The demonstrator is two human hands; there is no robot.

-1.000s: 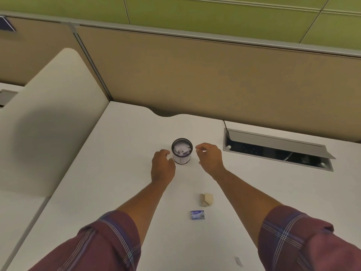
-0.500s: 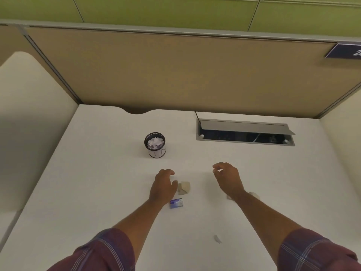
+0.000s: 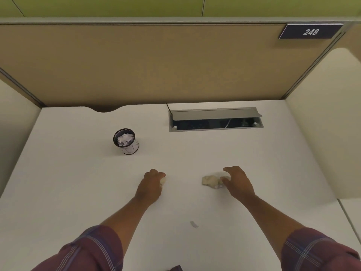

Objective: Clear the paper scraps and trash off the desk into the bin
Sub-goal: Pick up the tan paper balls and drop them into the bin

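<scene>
**Both hands down on paper scraps, bin standing apart**

The left hand rests low on the white desk, its fingers curled down and closed over a small beige paper wad; only the wad's right edge peeks out past the knuckles, so how firmly it is held cannot be told. The right hand hovers just over the desk with its fingers spread and bent like a claw, the thumb touching the right end of a larger crumpled beige paper ball, whose bulk lies to the left of the hand. The forefinger arches above the ball without closing on it.

The small round bin stands upright farther back and to the left, well apart from both hands, with white crumpled paper inside. A tiny grey scrap lies alone on the desk nearer the person, between the two forearms.
</scene>
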